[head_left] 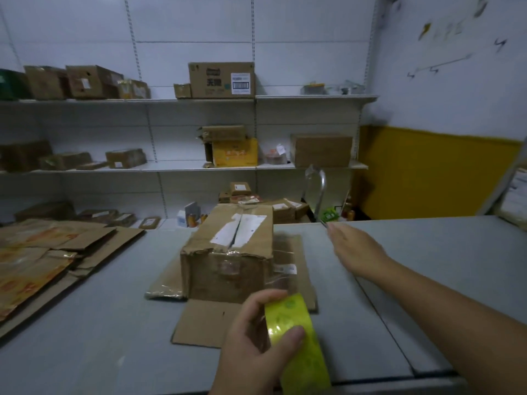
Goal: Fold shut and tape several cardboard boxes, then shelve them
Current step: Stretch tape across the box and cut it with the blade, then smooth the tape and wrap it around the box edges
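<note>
A worn brown cardboard box [228,252] stands in the middle of the grey table [114,323], its top flaps folded shut with white labels across the seam. It rests on a flattened piece of cardboard [205,320]. In front of it my left hand [251,337] grips a roll of yellow-green tape [288,317]. My right hand [356,252] reaches out to the right of the box, blurred. A curling strip of clear tape [318,189] rises from its fingertips, which seem to pinch the strip's lower end.
A pile of flattened cardboard [42,258] covers the table's left side. White wall shelves [313,97] behind the table carry several boxes, among them a large printed carton [221,80] and a yellow box [235,152]. A yellow-painted wall stands at right.
</note>
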